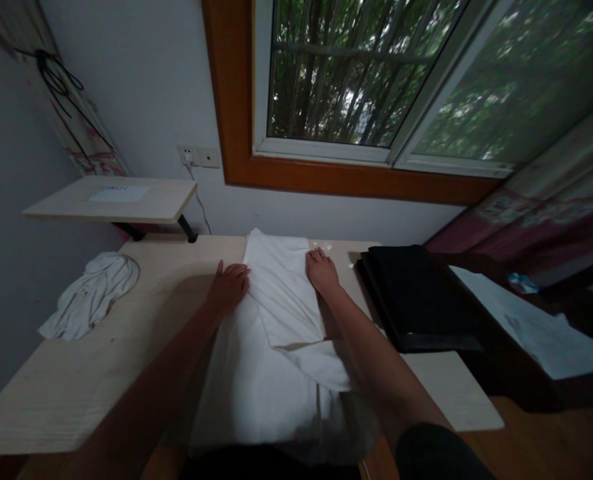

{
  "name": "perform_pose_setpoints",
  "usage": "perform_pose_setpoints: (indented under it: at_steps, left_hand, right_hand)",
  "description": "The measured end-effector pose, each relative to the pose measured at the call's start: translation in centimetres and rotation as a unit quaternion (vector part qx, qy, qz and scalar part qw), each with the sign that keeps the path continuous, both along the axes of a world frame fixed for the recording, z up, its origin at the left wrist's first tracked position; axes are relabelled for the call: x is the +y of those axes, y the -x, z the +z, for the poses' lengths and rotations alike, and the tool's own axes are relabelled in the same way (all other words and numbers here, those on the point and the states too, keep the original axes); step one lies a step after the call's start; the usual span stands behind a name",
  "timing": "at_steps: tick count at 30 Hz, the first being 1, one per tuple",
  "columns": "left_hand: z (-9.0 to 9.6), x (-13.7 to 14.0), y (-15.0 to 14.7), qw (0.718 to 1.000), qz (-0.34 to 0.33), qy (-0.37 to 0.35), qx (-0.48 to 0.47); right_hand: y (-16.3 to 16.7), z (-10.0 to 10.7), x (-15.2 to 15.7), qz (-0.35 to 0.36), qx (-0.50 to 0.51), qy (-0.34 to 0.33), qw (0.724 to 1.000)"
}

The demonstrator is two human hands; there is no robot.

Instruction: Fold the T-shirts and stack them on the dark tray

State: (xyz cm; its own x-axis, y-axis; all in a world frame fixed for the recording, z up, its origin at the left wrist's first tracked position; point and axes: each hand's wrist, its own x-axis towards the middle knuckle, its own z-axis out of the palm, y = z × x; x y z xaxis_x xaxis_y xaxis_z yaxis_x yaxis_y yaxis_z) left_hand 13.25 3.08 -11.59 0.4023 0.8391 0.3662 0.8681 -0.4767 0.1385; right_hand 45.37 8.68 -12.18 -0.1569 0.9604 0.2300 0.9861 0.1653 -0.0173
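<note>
A long white garment (276, 373), its exact kind unclear, lies lengthwise on the wooden table and runs over the front edge towards me. Loose folds cross its middle, and one flap slants out to the right beneath my right forearm. My left hand (231, 288) is closed at the garment's left edge, fingertips on the fabric and one finger sticking out. Across from it, my right hand (323, 269) has its fingers bent around the right edge near the far end. Both thumbs are largely hidden.
On the table's (141, 360) left side lies a crumpled white cloth (94, 293), in front of a raised shelf (166, 200) bearing a paper label. A stack of black folders (416, 293) stands at the right. Beyond it are papers (536, 327) on a dark surface. A window (356, 80) is behind.
</note>
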Motion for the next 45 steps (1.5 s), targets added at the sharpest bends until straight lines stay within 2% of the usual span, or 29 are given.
perform_pose_setpoints:
  at_steps: [7, 13, 18, 22, 26, 30, 35, 45]
  left_hand:
    - [-0.7, 3.9, -0.7, 0.999, 0.033, 0.007, -0.015]
    - [-0.8, 3.6, -0.9, 0.998, 0.052, 0.009, -0.03]
    - [-0.5, 1.4, -1.1, 0.998, 0.06, 0.013, -0.022]
    - [-0.3, -1.7, -0.7, 1.0, 0.015, 0.011, -0.022]
    - [-0.5, -6.3, -0.3, 0.998, -0.057, 0.016, -0.021]
    - [-1.0, -9.8, -0.3, 0.996, -0.085, 0.038, -0.016]
    - [-1.3, -9.7, -0.5, 0.996, -0.08, 0.038, -0.007]
    - [-1.4, -3.7, -1.9, 0.998, -0.063, 0.025, -0.004]
  right_hand:
    - [0.0, 0.3, 3.6, -0.016, -0.001, 0.002, 1.0]
    - [0.0, 0.6, 2.5, -0.026, 0.0, -0.003, 1.0]
    - [-1.9, -0.5, -1.6, 0.015, 0.032, -0.009, 0.999]
    - [-3.4, -1.1, -6.9, 0.055, 0.1, -0.017, 0.993]
    - [-3.1, -0.2, -11.9, 0.121, 0.154, -0.008, 0.981]
    - [-1.7, 0.6, -14.3, 0.165, 0.104, 0.032, 0.98]
    - [-1.1, 0.3, -13.1, 0.149, 0.067, 0.05, 0.985]
    - [-1.6, -0.1, -6.2, 0.132, 0.06, 0.072, 0.987]
